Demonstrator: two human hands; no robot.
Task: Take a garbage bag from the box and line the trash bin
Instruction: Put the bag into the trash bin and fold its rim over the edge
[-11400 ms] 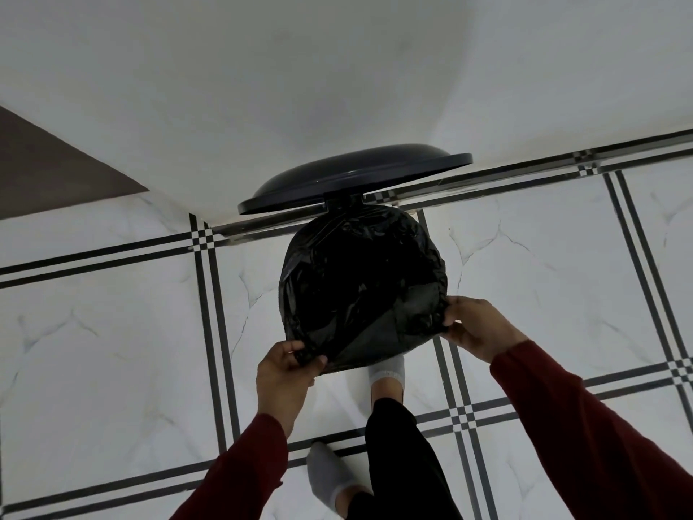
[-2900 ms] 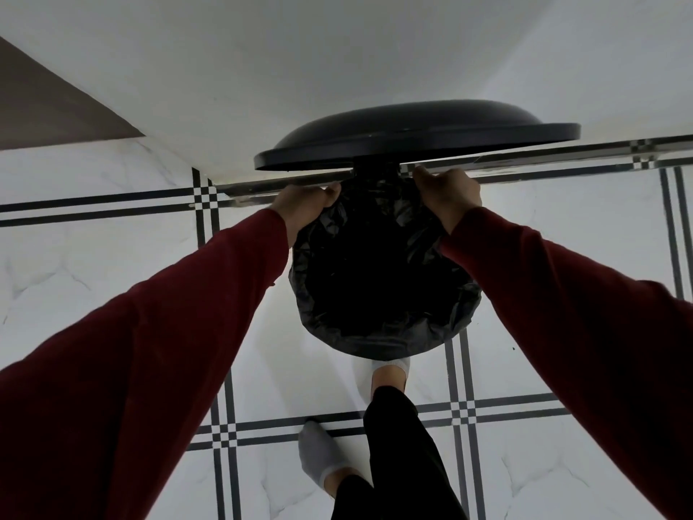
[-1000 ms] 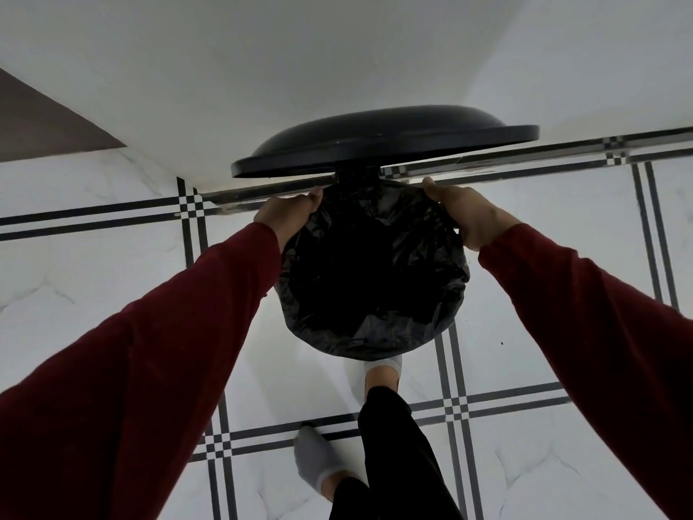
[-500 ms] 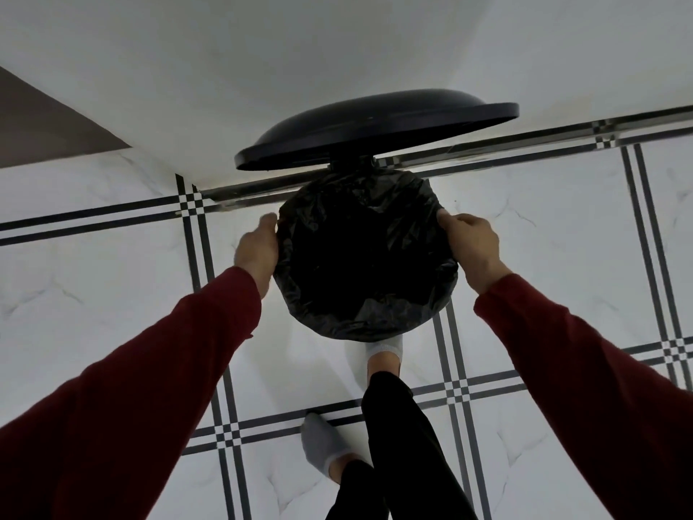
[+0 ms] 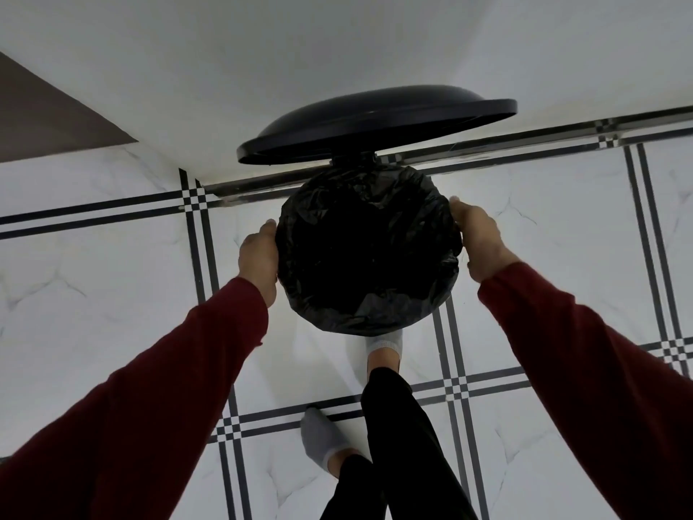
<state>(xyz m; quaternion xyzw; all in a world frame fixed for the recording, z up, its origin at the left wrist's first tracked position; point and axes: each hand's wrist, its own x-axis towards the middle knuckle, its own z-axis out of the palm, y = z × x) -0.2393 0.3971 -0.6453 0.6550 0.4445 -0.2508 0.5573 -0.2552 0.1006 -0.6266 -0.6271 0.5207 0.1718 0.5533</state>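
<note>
You are standing over the trash bin (image 5: 369,294) in the middle of the frame, and the black garbage bag (image 5: 369,234) is already lying over its round mouth, its edge folded down outside the rim all the way round as far as can be seen. Your left hand (image 5: 258,258) is sitting against the rim at the left of the bin and your right hand (image 5: 478,242) against the rim at the right, so the bag is lying between your two hands, directly inward from each palm. Both hands are touching the plastic; the fingers are reaching down the outside of the bin where you cannot see them, so whether they are curling round the bag's edge or only pressing flat cannot be told. Neither hand is nearer than the other; they are facing each other across the widest part of the mouth. The lid (image 5: 377,123) is standing raised at upper centre, and one socked foot (image 5: 384,349) is sitting at the bin's base, probably pressing a pedal. Counting: one bin, one bag, one lid, two hands, two feet, the other foot (image 5: 322,441) resting lower down on the tiled floor (image 5: 562,238). No box is showing anywhere.
</note>
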